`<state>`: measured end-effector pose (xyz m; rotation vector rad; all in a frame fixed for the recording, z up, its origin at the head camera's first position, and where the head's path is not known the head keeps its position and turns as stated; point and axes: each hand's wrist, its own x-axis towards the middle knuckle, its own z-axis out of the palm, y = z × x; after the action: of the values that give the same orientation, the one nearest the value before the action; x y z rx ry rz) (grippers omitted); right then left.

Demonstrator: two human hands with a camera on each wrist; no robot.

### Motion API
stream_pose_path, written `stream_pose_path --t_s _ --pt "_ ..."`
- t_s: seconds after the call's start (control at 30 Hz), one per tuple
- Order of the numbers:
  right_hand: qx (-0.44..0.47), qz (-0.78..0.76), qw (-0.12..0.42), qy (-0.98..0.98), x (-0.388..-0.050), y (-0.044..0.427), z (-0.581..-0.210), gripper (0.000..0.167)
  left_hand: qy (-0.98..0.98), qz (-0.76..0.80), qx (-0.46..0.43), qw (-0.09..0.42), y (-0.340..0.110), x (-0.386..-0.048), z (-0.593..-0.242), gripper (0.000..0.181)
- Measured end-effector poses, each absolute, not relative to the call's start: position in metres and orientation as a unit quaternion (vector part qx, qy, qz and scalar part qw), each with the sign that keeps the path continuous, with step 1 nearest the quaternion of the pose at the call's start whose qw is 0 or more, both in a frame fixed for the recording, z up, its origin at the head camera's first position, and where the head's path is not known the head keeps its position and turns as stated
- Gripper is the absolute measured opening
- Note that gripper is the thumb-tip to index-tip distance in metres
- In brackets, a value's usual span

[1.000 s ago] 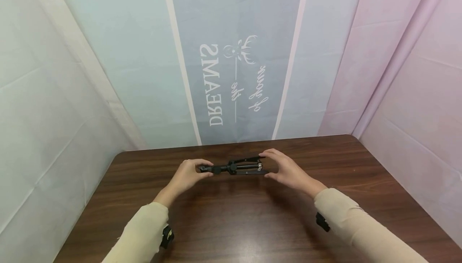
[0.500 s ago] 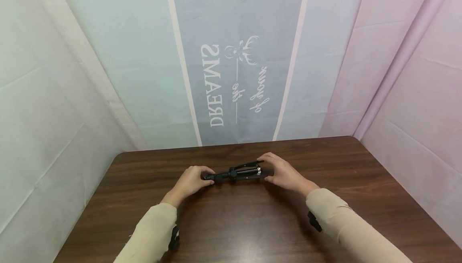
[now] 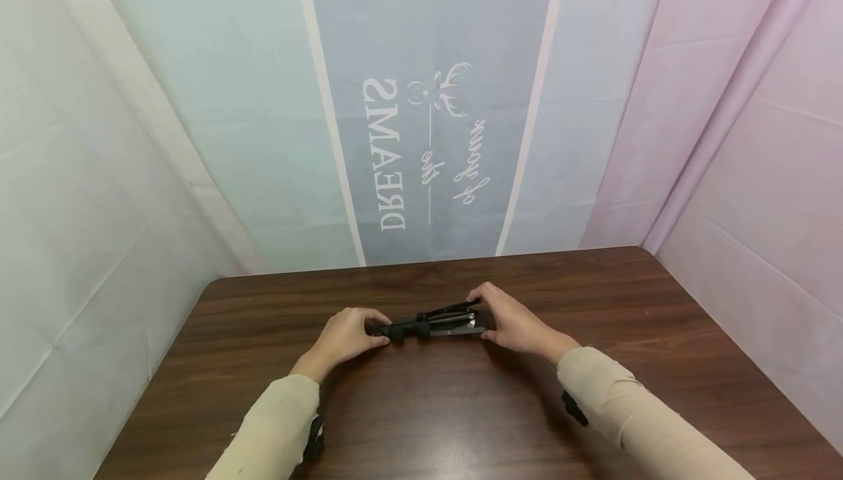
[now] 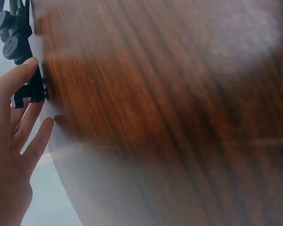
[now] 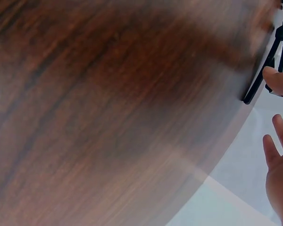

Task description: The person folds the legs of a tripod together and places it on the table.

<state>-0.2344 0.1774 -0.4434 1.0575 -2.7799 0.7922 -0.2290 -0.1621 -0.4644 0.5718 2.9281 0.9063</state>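
Observation:
A small black tripod point(image 3: 423, 328) with partly folded legs lies sideways between my hands, at or just above the tabletop; I cannot tell if it touches. My left hand point(image 3: 344, 335) pinches its head end between thumb and fingers. At the other end, my right hand point(image 3: 519, 320) holds the leg tips, thumb on the near leg and fingers on the far one. In the left wrist view, the thumb presses the black tripod point(image 4: 34, 84) near its head and knobs. A tripod leg point(image 5: 257, 84) shows beside the thumb in the right wrist view; the fingertips there are partly cut off.
The brown wood-grain table point(image 3: 428, 407) extends on all sides of the hands. Behind it hangs a pale blue-grey fabric backdrop point(image 3: 435, 19) with mirrored lettering. White fabric walls point(image 3: 85, 195) stand left and right.
Both hands have brought the tripod down and slightly nearer to me. It has rolled a little, so the near leg shows a lighter face. Both hands keep their hold.

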Motion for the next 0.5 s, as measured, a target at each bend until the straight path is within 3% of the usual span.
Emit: stream_pose_path --t_s 0.3,0.5 --pt "0.378 0.250 0.036 -0.891 -0.232 0.175 -0.449 0.068 0.944 0.243 0.224 -0.005 -0.162 -0.225 -0.465 0.029" --pt "0.329 0.290 0.000 -0.899 -0.219 0.168 -0.441 0.077 0.946 0.241 0.218 -0.001 -0.164 -0.219 -0.463 0.034"
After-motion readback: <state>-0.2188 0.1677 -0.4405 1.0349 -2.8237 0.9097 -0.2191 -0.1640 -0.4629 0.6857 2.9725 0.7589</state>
